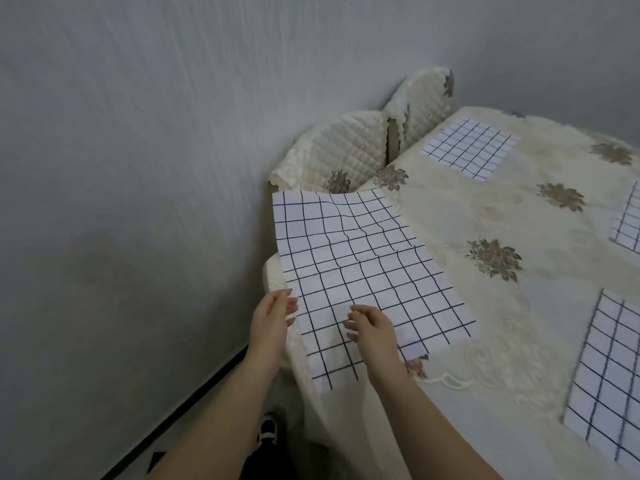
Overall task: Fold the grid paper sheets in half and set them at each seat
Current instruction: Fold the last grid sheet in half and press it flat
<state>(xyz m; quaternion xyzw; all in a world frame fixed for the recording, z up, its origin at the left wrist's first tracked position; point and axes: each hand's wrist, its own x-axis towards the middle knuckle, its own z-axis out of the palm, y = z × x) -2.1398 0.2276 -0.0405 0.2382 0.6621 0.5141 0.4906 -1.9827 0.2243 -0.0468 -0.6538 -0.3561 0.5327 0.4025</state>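
A large unfolded grid paper sheet [360, 271] lies at the table's left edge, slightly wavy, with its left side hanging past the edge. My left hand [273, 317] is at the sheet's left edge and pinches it between thumb and fingers. My right hand [370, 327] hovers over the near part of the sheet with its fingers loosely bent, holding nothing. A smaller grid sheet [467, 148] lies flat at the far seat. Another grid sheet [628, 223] shows at the right border, and a third grid sheet [609, 375] lies near right.
The table [485, 209] wears a cream cloth with embroidered flowers. Two chairs with quilted cream covers, one chair [332, 147] and the other chair [422, 98], stand against the grey wall [138, 168] behind the table's left side. My shoe [268, 427] is on the floor below.
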